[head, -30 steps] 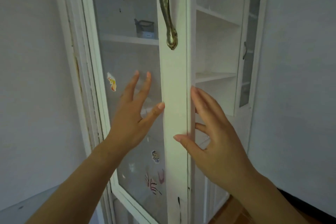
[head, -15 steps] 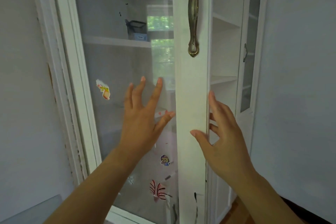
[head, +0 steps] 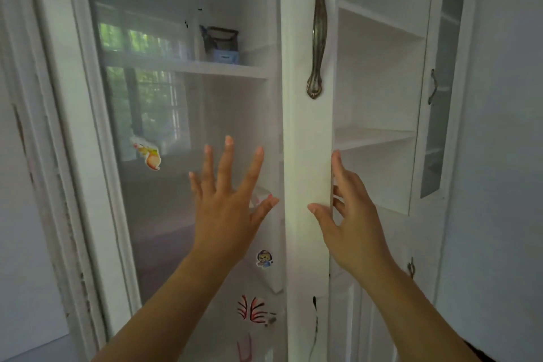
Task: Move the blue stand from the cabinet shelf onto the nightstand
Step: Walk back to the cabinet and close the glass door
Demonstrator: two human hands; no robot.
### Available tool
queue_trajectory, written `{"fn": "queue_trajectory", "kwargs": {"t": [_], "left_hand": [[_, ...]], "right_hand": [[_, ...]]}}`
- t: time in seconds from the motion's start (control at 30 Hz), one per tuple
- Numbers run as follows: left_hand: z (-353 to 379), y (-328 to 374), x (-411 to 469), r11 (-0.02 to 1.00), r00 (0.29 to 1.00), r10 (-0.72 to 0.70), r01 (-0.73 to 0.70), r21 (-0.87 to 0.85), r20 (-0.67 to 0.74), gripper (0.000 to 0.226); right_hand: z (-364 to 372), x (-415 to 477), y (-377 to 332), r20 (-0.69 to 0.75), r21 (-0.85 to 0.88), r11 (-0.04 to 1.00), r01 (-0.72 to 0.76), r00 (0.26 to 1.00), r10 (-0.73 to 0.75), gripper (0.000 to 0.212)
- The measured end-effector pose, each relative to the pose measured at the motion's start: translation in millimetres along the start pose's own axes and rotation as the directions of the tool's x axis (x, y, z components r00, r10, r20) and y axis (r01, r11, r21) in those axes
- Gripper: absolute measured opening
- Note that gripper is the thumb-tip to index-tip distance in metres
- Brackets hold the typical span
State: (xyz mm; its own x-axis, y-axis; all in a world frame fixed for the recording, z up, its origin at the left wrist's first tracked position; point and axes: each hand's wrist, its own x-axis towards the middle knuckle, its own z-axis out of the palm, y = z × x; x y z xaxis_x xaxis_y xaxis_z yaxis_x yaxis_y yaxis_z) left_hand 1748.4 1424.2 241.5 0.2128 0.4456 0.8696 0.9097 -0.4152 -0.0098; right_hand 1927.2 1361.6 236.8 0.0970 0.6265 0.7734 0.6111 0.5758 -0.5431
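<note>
Barely begun, the stand point(head: 221, 43) sits on the shelf point(head: 188, 65) behind the door point(head: 308, 156), left hand point(head: 227, 206) spread empty, right hand point(head: 351, 220) pinching the door's edge.

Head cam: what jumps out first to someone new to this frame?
Two bare hands fill the centre: the left hand is spread open in front of the glass door, and the right hand curls around that door's white edge, below the brass handle. Behind the glass, the blue stand sits on an upper shelf. Cartoon stickers dot the pane.
</note>
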Motion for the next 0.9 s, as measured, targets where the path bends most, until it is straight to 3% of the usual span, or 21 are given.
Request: {"fn": "queue_trajectory", "kwargs": {"t": [0.47,0.9], "left_hand": [[48.5,-10.5,16.5,0.961,0.997,-0.079,0.072,0.267,0.016,0.071],[76.5,-25.3,27.1,0.921,0.998,-0.066,0.061,0.385,0.001,0.071]], "right_hand": [[29.0,58.7,72.0,0.057,0.145,0.987,0.073,0.995,-0.082,0.081],[53.4,87.4,92.5,0.085,0.134,0.990,0.036,0.995,-0.048,0.082]]}}
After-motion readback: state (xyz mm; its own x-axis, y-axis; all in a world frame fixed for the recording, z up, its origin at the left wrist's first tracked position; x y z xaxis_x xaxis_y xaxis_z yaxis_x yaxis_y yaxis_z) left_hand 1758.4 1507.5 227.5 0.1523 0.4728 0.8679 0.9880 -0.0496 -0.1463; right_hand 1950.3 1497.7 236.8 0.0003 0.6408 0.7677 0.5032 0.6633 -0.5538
